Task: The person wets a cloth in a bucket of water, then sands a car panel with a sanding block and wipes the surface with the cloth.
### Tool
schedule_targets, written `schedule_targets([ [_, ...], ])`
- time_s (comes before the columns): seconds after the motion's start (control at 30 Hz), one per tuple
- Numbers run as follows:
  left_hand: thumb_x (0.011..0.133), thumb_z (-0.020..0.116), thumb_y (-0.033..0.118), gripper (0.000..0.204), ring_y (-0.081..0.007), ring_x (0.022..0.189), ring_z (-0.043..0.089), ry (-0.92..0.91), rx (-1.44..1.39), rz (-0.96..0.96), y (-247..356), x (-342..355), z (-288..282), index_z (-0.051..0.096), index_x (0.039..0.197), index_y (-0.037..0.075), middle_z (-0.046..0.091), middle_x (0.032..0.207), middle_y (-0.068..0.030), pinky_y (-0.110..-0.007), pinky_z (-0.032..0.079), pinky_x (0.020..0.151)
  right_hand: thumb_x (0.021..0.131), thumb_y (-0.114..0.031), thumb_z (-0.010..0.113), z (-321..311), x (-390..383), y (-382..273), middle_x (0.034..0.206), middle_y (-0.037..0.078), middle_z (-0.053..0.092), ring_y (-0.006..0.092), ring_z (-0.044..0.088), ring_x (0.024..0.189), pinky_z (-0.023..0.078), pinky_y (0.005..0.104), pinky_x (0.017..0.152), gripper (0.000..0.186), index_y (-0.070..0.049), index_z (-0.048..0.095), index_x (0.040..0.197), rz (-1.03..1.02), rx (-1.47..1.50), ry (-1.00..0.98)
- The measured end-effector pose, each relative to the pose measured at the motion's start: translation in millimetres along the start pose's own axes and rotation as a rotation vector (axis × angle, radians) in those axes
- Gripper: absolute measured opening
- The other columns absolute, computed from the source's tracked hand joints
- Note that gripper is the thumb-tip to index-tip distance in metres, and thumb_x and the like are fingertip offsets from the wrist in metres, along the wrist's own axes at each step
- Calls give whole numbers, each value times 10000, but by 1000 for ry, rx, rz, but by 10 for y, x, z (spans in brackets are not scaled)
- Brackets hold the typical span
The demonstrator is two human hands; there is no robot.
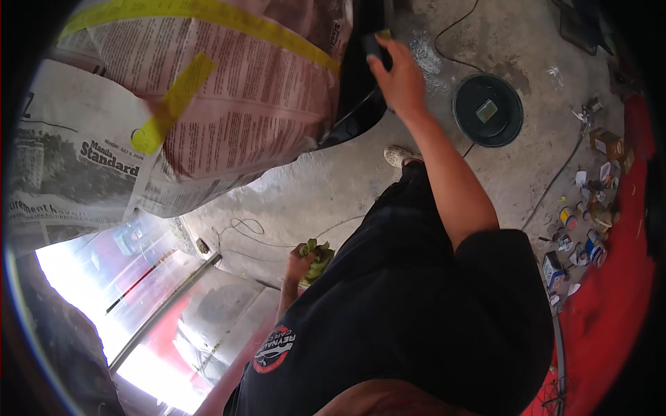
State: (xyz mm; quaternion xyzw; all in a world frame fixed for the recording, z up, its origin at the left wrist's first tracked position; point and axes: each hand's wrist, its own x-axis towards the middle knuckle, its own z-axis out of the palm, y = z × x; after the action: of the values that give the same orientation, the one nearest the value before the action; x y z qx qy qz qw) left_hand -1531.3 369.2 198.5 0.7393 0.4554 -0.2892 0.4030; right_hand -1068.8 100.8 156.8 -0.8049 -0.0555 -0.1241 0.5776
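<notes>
My right hand (399, 76) reaches out to a glossy black car panel (364, 90), its fingers closed on a small dark pad (373, 46) laid against the panel. A bit of yellow-green shows at the pad's far end; its exact kind is unclear. Low at my left side, my left hand (298, 265) grips a crumpled green cloth (318, 261). Newspaper sheets (250, 90) cover the surface beside the panel, held by yellow tape (182, 97).
A round dark basin (517, 128) with a small rectangular piece (486, 111) in it stands on the concrete floor (319, 187). Cables (555, 177) cross the floor. Several cans (595, 251) and boxes (607, 143) line the red sheet (610, 305) at right.
</notes>
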Motion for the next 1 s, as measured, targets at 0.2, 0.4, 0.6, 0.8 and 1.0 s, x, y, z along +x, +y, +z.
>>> schedule_targets([
  [0.2, 801, 734, 201, 345, -149, 788, 647, 41, 30, 61, 126, -48, 8, 689, 1069, -11, 719, 859, -98, -343, 532, 720, 886, -177, 713, -90, -420, -151, 1159, 176, 656, 386, 627, 1081, 505, 422, 915, 361, -58, 646, 1220, 95, 43, -88],
  [0.4, 804, 732, 188, 347, -137, 788, 652, -18, -12, -5, 9, 1, 18, 689, 1085, -11, 722, 862, -91, -340, 533, 712, 892, -169, 702, -77, -414, -217, 1169, 173, 649, 383, 617, 1087, 500, 429, 925, 355, -49, 640, 1220, 98, 40, -82],
  [0.6, 806, 728, 183, 345, -148, 800, 662, -24, -45, 62, -39, 140, -5, 681, 1086, -14, 725, 881, -97, -339, 538, 730, 890, -178, 700, 60, 264, 145, 1152, 187, 665, 403, 625, 1063, 499, 446, 907, 363, -44, 637, 1221, 63, -50, -26],
  [0.8, 804, 730, 199, 336, -156, 799, 661, -60, -17, 55, 150, 297, -26, 682, 1062, -12, 724, 870, -110, -344, 536, 732, 894, -180, 703, -60, -552, -15, 1201, 178, 640, 386, 601, 1099, 489, 442, 918, 393, -69, 629, 1264, 59, 1, -99],
  [1.0, 792, 735, 222, 349, -283, 844, 717, 33, 271, 125, 884, 271, 93, 680, 1089, 48, 728, 918, -174, -398, 549, 752, 891, -160, 703, -36, -114, 50, 1196, 169, 632, 381, 594, 1095, 484, 438, 925, 395, -78, 626, 1270, 49, -17, -79],
])
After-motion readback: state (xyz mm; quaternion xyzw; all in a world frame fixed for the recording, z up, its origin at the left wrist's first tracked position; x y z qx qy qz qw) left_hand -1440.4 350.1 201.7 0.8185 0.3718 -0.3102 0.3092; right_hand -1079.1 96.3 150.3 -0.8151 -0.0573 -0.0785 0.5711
